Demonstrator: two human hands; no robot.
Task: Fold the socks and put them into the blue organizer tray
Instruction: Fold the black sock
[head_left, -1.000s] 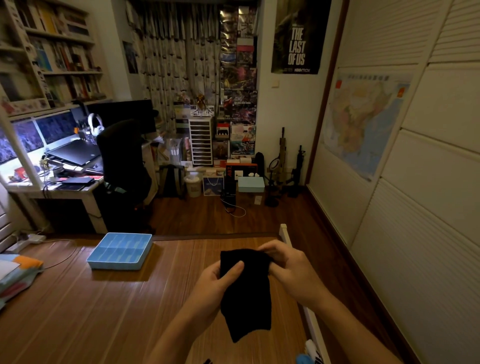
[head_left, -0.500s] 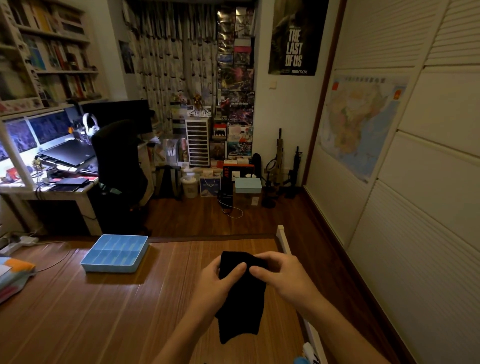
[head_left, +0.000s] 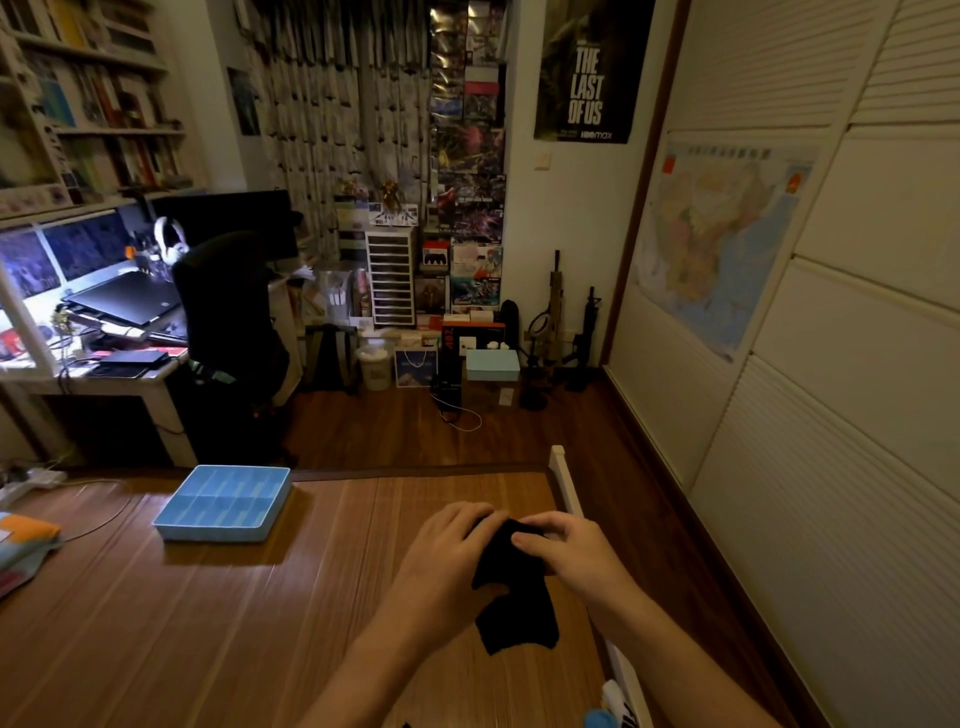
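Low in the frame, right of centre, both hands meet on 1 black sock (head_left: 519, 623). The left hand (head_left: 441, 561) lies over the sock's upper end with its fingers (head_left: 465, 519) curled down around the cloth, and the right hand (head_left: 576, 561) closes on the same end from the other side, its bent fingers pinching the fabric against the thumb. The top of the sock is bunched between the 2 hands, while its lower part hangs below them in a loose, crumpled flap over the wooden surface (head_left: 234, 639); whether the flap touches the wood cannot be told. The blue organizer tray (head_left: 174, 526) sits flat on that surface left of centre, well apart from the hands, its inside split into compartments. At the left edge lies a stack of folded cloth (head_left: 26, 540) with an orange piece on top. At the bottom edge, right of the arms, a white and blue item (head_left: 618, 706) is cut off too far to identify. Farther up the frame, a dark chair (head_left: 228, 312) stands at a desk (head_left: 130, 379) in the upper left, a poster (head_left: 587, 73) hangs top centre, and a map (head_left: 727, 239) is fixed to the panelled wall on the right.
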